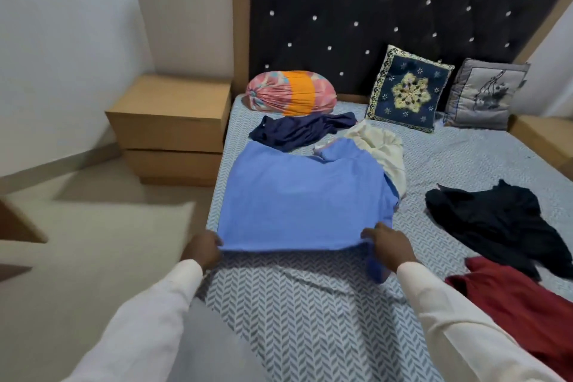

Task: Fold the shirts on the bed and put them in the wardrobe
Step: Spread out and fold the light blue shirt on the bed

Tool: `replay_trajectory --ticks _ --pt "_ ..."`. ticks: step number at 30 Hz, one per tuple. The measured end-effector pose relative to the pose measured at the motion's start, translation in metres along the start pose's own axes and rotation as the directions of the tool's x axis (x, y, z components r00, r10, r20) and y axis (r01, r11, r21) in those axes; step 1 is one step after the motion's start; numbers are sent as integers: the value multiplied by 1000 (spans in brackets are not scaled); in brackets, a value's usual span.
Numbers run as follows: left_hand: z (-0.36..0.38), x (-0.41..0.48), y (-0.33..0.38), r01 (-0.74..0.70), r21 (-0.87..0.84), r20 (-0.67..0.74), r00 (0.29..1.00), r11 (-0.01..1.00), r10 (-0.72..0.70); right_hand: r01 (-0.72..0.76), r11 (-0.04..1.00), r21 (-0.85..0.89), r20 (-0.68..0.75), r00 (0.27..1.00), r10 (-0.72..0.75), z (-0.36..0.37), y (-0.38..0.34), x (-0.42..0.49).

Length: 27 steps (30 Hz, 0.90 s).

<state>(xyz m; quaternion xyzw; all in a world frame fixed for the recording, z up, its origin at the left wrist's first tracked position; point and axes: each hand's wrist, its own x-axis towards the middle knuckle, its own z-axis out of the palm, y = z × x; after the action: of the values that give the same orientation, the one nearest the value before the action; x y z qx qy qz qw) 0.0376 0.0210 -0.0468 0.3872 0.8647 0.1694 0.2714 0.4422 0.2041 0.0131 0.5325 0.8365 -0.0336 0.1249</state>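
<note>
While the blue shirt lies mid-frame on the bed, long axis running bottom to top, collar toward the headboard, the left hand and right hand each pinch a near hem corner. Its left side hugs the bed edge; patterned sheet shows below.

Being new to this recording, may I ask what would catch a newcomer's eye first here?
The blue shirt spread at the near left of the bed draws the eye, its near hem gripped by the left hand and right hand. The dark studded headboard fills the top, a pink-and-orange bolster at its foot. A black garment and a red garment lie crumpled on the right.
</note>
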Motion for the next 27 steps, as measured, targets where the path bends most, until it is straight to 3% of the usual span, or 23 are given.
replay_trajectory --ticks 4,8,11,14,17,20,23,25,27 --pt "5 -32 -3 -142 387 103 989 911 111 20 994 -106 54 998 -15 21 5 -25" --pt "7 -54 7 -297 669 153 952 681 266 -7 984 -176 -69 998 -6 12 6 -45" --pt "7 -75 12 -326 790 175 932 519 319 -34 996 -78 -220 975 16 12 2 -65" --pt "-11 -89 13 -283 825 119 933 489 339 -69 979 193 -381 914 140 21 5 -89" --pt "-24 -98 13 -217 815 38 945 538 324 -41 978 203 -430 894 127 33 3 -110" --pt "-15 -110 8 -289 827 203 953 483 223 -54 998 18 -166 984 56 38 -8 -128" --pt "-8 -123 7 -372 794 373 923 481 97 -21 990 -138 -17 1000 19 40 -15 -144" --pt "-11 -125 5 -384 759 431 902 526 37 15 989 -144 88 996 -2 46 -21 -149" --pt "-9 -128 3 -385 739 492 869 552 -52 6 1000 9 314 949 -8 55 -21 -152"
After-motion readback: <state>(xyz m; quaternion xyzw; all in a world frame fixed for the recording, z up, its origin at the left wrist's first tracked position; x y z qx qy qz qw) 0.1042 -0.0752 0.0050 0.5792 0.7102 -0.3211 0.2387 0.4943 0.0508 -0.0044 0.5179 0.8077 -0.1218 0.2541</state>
